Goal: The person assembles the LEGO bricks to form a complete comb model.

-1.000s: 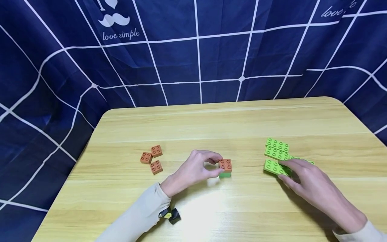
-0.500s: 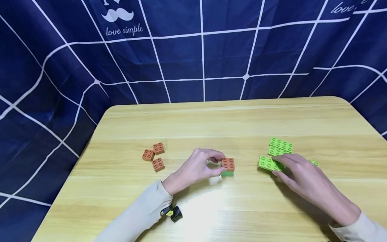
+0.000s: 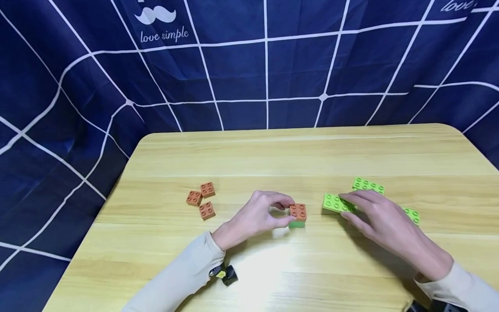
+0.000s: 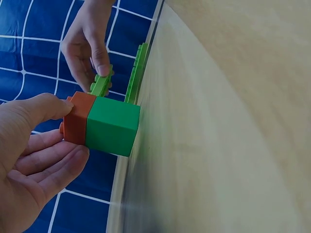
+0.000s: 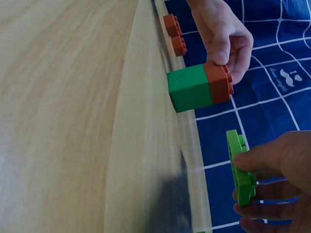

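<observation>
My left hand point(image 3: 255, 216) pinches an orange-red square toy brick point(image 3: 298, 211) between thumb and fingers. That brick sits on a taller green block point(image 4: 112, 126), which stands at table level in the middle. To the right, my right hand point(image 3: 390, 229) grips a thin lime-green studded brick point(image 3: 332, 202) by its sides, holding it up off the table. The right wrist view shows the lime-green brick point(image 5: 239, 167) edge-on, studs facing away from the table, apart from the two-brick stack. Its right end is covered by the right hand in the head view.
Three loose orange-red bricks point(image 3: 207, 210) lie on the left of the wooden table point(image 3: 249, 160). More lime-green bricks point(image 3: 368, 185) lie behind and beside the right hand, partly hidden. A dark blue cloth point(image 3: 234, 65) with white lines hangs behind the table.
My right hand has lifted the lime-green brick off the table and carried it left, nearer the stack. The left hand has kept its pinch on the orange-red brick. The head view has shifted slightly.
</observation>
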{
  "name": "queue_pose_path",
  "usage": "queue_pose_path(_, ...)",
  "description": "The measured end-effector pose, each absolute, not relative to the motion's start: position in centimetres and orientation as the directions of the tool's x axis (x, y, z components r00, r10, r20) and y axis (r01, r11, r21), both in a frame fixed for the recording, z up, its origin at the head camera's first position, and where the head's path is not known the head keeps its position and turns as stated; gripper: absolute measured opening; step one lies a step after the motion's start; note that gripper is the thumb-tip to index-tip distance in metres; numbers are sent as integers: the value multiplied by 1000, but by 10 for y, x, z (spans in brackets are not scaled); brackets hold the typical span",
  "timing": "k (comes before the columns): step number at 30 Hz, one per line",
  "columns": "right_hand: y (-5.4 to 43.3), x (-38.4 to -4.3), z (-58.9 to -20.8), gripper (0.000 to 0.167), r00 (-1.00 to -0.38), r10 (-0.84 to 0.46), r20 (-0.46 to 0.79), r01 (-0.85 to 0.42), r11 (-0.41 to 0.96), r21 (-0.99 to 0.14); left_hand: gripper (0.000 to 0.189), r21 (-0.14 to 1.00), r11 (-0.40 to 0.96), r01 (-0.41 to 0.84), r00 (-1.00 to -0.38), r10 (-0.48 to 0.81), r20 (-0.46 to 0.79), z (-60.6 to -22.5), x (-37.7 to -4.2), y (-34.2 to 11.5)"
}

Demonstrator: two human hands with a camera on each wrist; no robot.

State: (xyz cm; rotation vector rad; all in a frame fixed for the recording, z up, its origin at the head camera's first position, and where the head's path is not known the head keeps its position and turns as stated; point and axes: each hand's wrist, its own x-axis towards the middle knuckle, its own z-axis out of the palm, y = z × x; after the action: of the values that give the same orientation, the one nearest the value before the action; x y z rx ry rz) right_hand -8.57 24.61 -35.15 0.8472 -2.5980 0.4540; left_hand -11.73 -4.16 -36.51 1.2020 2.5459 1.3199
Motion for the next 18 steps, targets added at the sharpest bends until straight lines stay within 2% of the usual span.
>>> queue_pose_path(8,239,-88,-347,36,-707,-521,478,-661,728,-184,33,711,326,623,-695,647,313,-366,-118,-41)
queue_pose_path(18,230,-88,-342,41,-691,-539,481,-683,706,-190,33,718,324,616,-698,646,307,-367,-118,-42)
